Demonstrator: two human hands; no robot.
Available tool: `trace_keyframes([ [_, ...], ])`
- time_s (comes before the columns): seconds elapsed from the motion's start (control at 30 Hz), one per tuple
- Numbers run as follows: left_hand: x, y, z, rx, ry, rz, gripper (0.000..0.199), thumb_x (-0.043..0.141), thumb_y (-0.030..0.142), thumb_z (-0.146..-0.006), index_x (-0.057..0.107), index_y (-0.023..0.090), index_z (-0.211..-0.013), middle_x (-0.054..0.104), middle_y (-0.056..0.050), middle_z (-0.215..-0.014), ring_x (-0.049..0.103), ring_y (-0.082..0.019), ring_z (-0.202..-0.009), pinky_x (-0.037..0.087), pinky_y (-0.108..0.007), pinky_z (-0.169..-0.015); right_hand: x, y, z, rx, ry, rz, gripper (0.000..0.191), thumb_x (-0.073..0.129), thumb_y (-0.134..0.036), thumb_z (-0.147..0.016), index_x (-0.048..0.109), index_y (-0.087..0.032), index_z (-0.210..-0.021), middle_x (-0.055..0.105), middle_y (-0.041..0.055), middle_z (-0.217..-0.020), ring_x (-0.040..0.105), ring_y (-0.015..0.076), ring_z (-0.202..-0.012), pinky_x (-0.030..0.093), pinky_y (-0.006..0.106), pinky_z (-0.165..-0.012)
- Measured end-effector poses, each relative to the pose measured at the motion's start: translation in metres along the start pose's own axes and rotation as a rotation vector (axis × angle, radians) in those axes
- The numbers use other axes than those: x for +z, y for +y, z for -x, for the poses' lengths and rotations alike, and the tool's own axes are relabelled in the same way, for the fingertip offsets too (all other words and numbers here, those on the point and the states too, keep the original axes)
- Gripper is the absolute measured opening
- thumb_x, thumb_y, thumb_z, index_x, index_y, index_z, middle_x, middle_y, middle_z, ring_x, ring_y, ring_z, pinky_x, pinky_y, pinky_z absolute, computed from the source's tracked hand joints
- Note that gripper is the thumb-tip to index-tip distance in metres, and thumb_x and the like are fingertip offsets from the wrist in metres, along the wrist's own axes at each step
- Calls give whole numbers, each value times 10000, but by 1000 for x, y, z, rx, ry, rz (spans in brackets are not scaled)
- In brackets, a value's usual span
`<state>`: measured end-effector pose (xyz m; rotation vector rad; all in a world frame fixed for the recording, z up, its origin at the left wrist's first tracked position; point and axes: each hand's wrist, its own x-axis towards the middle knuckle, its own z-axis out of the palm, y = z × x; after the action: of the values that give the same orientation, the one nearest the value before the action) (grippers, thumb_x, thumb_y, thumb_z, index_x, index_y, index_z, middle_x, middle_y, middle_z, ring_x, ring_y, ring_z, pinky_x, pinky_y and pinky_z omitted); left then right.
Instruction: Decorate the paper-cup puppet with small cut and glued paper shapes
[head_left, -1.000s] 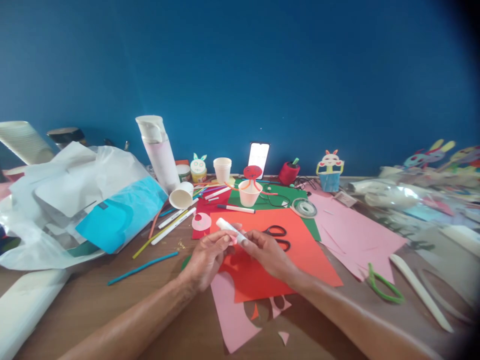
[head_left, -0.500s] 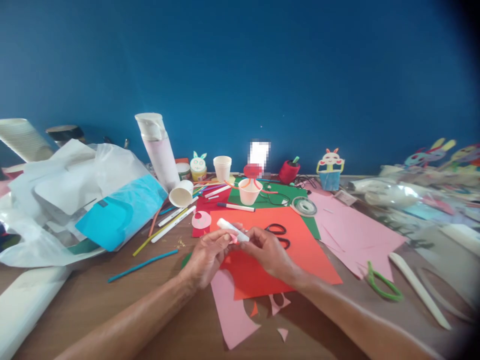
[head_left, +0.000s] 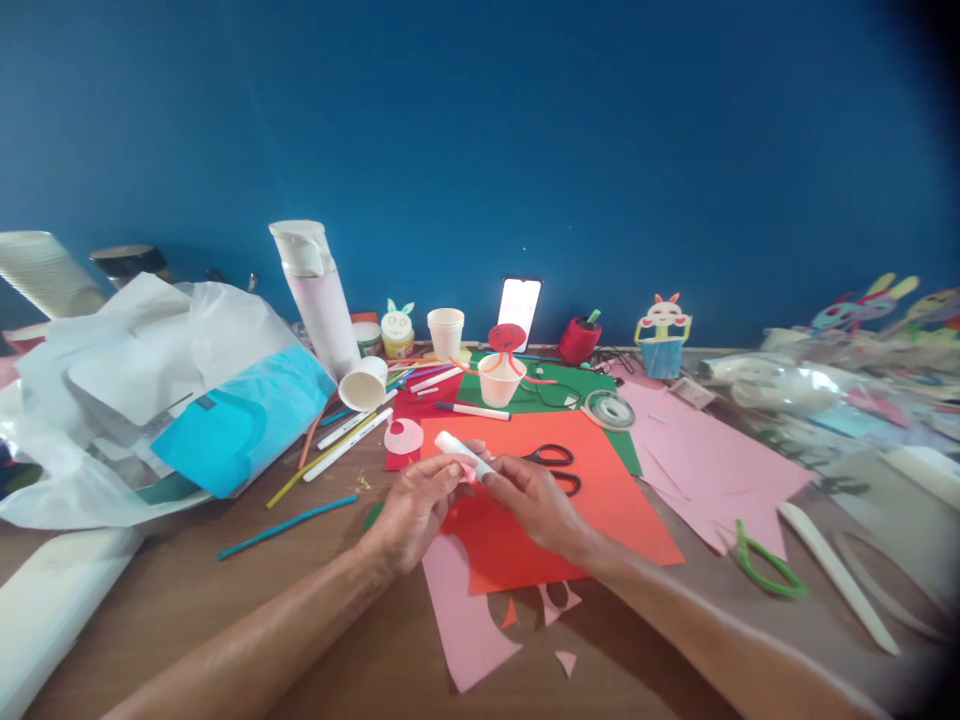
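Observation:
Above an orange sheet (head_left: 630, 520), my left hand (head_left: 415, 505) pinches a small pink piece (head_left: 469, 474). My right hand (head_left: 536, 500) grips a white tube (head_left: 459, 452), like a glue stick, slanting up to the left. The tube touches or nearly touches the pink piece. Black-handled scissors (head_left: 559, 456) lie on the orange sheet just beyond my right hand. A pink disc with a red spot (head_left: 409, 438) rests to the left, beyond my left hand. Cut pink paper (head_left: 465, 640) lies below my hands.
Behind stand a white cup with a red face figure (head_left: 499, 384), a lit phone (head_left: 523, 300) and a roll of tape (head_left: 608, 409). A plastic bag (head_left: 247, 330) fills the left. Pink sheets (head_left: 720, 460) and a green pipe-cleaner loop (head_left: 765, 575) lie right.
The tube has tilted slightly and moved a little up in view, its end staying by the pink piece. Both hands keep nearly the same place.

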<state>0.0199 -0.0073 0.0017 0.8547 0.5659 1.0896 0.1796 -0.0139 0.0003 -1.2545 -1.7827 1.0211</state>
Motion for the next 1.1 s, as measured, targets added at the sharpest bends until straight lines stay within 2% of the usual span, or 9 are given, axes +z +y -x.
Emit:
trace_keyframes([
  [0.17, 3, 0, 1, 3, -8, 12, 128, 543, 182, -744, 667, 149, -742, 587, -72, -1057, 534, -171, -893, 413, -258, -746, 2, -2, 1, 17, 120, 96, 232, 522, -388, -750, 506, -166, -685, 450, -50, -567, 384, 74, -518, 286, 193, -473],
  [0.27, 3, 1, 0, 1, 6, 13, 126, 551, 193, -736, 668, 154, -762, 604, -75, -1017, 542, -180, -881, 420, -273, -739, 2, -2, 2, 29, 106, 74, 242, 553, -401, -720, 515, -165, -682, 465, -48, -563, 394, 76, -513, 295, 191, -464],
  [0.37, 0, 6, -1, 2, 35, -23, 117, 555, 200, -731, 661, 154, -750, 595, -74, -1038, 557, -171, -842, 429, -265, -696, -1, -2, 2, 25, 70, 8, 227, 521, -389, -749, 541, -167, -797, 534, -22, -650, 458, 91, -565, 346, 197, -500],
  [0.47, -8, 17, -5, 80, 46, -72, 132, 543, 196, -737, 654, 154, -794, 579, -81, -1066, 568, -170, -813, 433, -278, -681, -5, 0, 1, -24, 110, 12, 216, 453, -354, -804, 541, -177, -892, 580, 5, -750, 513, 110, -642, 387, 214, -562],
  [0.57, -17, 28, -9, 186, 81, -112, 113, 561, 191, -721, 655, 152, -769, 593, -82, -1023, 562, -178, -836, 434, -281, -697, -7, 6, -3, -118, 196, 182, 184, 443, -311, -818, 562, -184, -877, 589, 16, -771, 522, 119, -660, 391, 230, -601],
  [0.7, -27, 39, -11, 226, 82, -271, 115, 551, 217, -730, 644, 158, -763, 575, -79, -1040, 563, -146, -761, 435, -262, -653, -4, 15, -9, -237, 222, 408, 195, 481, -303, -803, 573, -195, -937, 588, 39, -823, 533, 147, -760, 389, 255, -682],
  [0.83, -32, 41, -9, 156, 61, -477, 149, 548, 260, -729, 650, 177, -799, 556, -68, -1052, 557, -129, -722, 438, -247, -629, 3, 16, -13, -302, 188, 591, 325, 528, -391, -766, 551, -206, -1032, 581, 71, -894, 514, 194, -871, 369, 295, -739],
  [1.0, -32, 41, -8, 160, -39, -666, 175, 521, 279, -738, 654, 168, -763, 543, -66, -1022, 525, -117, -691, 432, -238, -646, 7, 17, -16, -343, 115, 698, 340, 542, -424, -748, 565, -217, -1017, 568, 78, -874, 518, 194, -831, 349, 301, -721],
  [1.1, -32, 42, -9, 192, -80, -768, 174, 507, 258, -741, 660, 175, -745, 546, -74, -1018, 524, -164, -817, 417, -256, -709, 7, 20, -19, -362, 113, 672, 281, 539, -404, -758, 595, -221, -965, 573, 68, -839, 526, 179, -794, 343, 288, -695],
])
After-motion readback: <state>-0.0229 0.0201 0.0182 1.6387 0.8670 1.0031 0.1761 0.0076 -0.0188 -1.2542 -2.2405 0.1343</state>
